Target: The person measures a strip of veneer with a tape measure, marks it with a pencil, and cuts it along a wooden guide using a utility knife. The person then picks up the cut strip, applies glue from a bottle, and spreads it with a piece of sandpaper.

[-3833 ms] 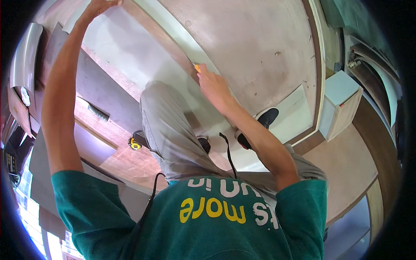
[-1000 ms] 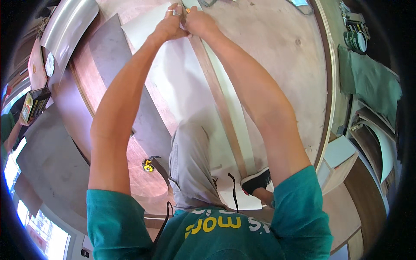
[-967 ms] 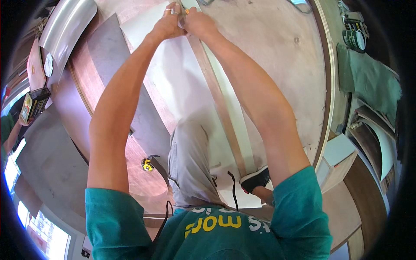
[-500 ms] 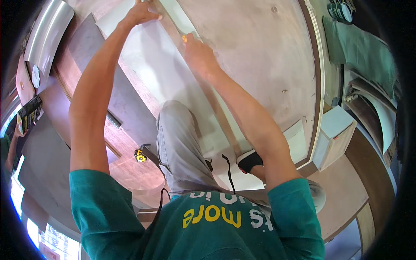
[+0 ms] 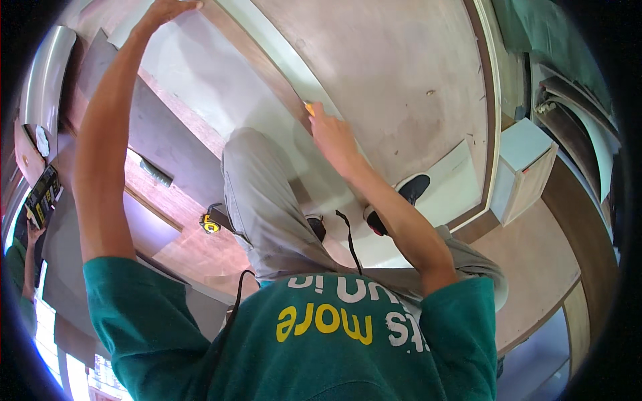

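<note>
My right hand [image 5: 336,139] is closed around a small yellow-orange cutter [image 5: 309,109]. Its tip rests at the edge of a long brown wooden strip [image 5: 257,53], which lies slantwise across a white sheet [image 5: 190,70]. A narrow band of the sheet [image 5: 284,47] shows on the strip's right side. At the top edge of the view, my left hand [image 5: 167,9] lies over the far part of the sheet, thumb stretched toward the strip. Its other fingers are partly cut off by the frame. My bent knee [image 5: 254,164] rests over the near part of the sheet.
A yellow-black tape measure [image 5: 210,223] lies left of my leg, near a grey board [image 5: 167,130]. A curved metallic sheet [image 5: 47,80] is at far left. An open-sided box [image 5: 523,170] and stacked panels [image 5: 578,134] stand right. Another person's hand [image 5: 33,230] shows at left.
My right hand has drawn the cutter along the strip toward me. The whole view has shifted, so my left hand sits nearer the top left, and more of my shoe shows.
</note>
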The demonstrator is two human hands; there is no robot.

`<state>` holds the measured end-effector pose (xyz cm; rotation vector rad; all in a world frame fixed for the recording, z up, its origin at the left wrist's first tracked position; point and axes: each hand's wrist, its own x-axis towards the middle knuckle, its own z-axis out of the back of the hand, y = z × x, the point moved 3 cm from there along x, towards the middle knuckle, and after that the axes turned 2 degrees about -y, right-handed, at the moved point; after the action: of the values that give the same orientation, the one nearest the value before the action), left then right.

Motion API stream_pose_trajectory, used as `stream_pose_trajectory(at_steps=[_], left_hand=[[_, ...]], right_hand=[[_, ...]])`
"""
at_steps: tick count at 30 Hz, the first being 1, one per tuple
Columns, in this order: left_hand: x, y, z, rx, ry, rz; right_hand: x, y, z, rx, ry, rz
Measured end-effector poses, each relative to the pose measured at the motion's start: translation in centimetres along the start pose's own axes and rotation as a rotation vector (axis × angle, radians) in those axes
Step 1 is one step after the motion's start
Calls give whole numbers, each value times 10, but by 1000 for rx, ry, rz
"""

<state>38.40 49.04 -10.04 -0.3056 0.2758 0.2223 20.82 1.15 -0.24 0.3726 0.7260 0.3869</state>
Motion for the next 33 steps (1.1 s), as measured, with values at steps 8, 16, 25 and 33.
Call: stream_pose_trajectory(at_steps=[8,16,25,33], left_hand=[[19,27,-13,28,13,-49],[20,19,-12,102,52,-19],[-18,-56,38,1,100,8],[26,28,-12,129,229,26]], right_hand=[[-85,-62,-25,-15,120,-141],[-143,-102,-41,-39,153,-192],[-173,-122,-47,-66,178,-183],[-190,-126,-38,-28,258,-244]])
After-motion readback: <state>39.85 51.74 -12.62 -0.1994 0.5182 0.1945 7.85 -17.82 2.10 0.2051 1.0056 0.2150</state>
